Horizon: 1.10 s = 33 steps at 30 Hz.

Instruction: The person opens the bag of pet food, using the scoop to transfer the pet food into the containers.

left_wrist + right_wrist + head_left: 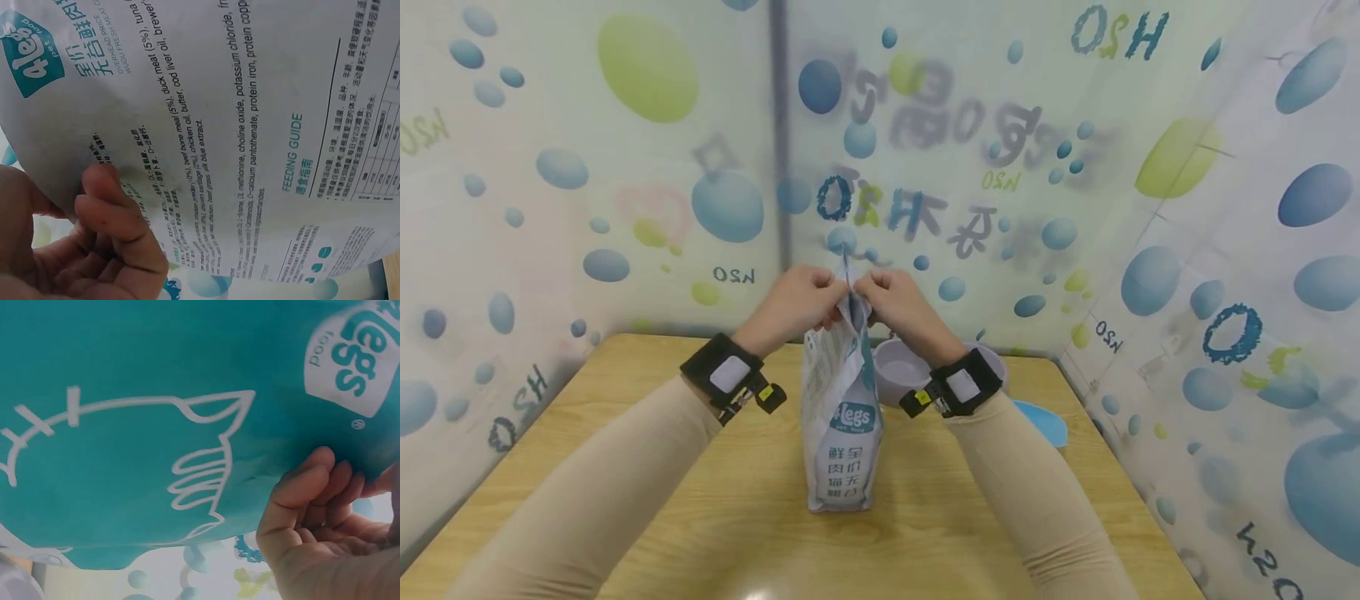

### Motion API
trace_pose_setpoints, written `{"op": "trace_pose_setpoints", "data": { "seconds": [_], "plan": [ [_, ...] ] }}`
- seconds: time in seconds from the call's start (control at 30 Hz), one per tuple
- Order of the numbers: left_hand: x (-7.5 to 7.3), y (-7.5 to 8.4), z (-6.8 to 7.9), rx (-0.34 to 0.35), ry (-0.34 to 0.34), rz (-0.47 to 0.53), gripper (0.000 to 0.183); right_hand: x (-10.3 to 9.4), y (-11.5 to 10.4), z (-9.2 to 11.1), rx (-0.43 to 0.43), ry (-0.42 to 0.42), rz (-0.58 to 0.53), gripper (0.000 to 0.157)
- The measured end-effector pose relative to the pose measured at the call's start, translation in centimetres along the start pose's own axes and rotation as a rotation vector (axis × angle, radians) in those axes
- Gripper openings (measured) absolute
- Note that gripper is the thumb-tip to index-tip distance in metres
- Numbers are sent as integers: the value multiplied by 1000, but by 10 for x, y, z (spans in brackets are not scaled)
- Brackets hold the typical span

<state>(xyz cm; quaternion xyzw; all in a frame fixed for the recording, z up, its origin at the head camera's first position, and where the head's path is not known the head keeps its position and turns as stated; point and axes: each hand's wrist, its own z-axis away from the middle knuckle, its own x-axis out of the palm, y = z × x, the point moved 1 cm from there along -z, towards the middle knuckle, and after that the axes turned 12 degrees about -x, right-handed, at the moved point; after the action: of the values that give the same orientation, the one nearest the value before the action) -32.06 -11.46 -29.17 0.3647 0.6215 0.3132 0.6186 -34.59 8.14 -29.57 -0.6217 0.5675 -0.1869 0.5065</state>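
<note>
A white and teal pet food bag [842, 433] stands upright on the table, its narrow side panel facing me. My left hand [801, 302] pinches the top edge of the bag from the left, and my right hand [898, 304] pinches it from the right, close beside the other. In the left wrist view, the left hand [106, 237] grips the edge of the printed back panel. In the right wrist view, the right hand [331, 512] has its fingers curled at the edge of the teal front panel. The bag's contents are hidden.
Behind the bag to the right stand light purple bowls [898, 367], partly covered by my right wrist. A blue object [1045, 422], mostly hidden by the right arm, lies on the wooden table [715, 475]. Patterned curtains [662, 183] surround the back and sides.
</note>
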Motion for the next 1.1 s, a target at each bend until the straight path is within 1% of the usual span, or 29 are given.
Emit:
{"op": "trace_pose_setpoints", "data": {
  "seconds": [0.1,0.3,0.4,0.5,0.67,0.73,0.87,1.03,1.1],
  "plan": [
    [-2,0,-1,10,23,-21,40,-3,-5,-1,-27,-6,83,39],
    [-10,2,2,41,73,-48,45,-12,-9,4,-38,5,159,37],
    [-16,2,6,49,102,-67,44,-19,-10,8,-43,14,184,37],
    [-24,2,11,40,135,-95,43,-27,-11,12,-56,35,207,38],
    [-38,-4,17,34,161,-122,42,-40,-13,18,-67,64,217,37],
    [-41,-6,18,42,168,-143,42,-43,-13,20,-56,71,213,37],
    [-44,-10,18,39,172,-185,41,-45,-15,23,-20,79,218,37],
    [-43,-11,20,-28,144,-185,41,-45,-17,21,32,64,239,31],
    [-42,-10,21,-58,130,-179,42,-45,-19,20,74,60,252,24]
  ]
}}
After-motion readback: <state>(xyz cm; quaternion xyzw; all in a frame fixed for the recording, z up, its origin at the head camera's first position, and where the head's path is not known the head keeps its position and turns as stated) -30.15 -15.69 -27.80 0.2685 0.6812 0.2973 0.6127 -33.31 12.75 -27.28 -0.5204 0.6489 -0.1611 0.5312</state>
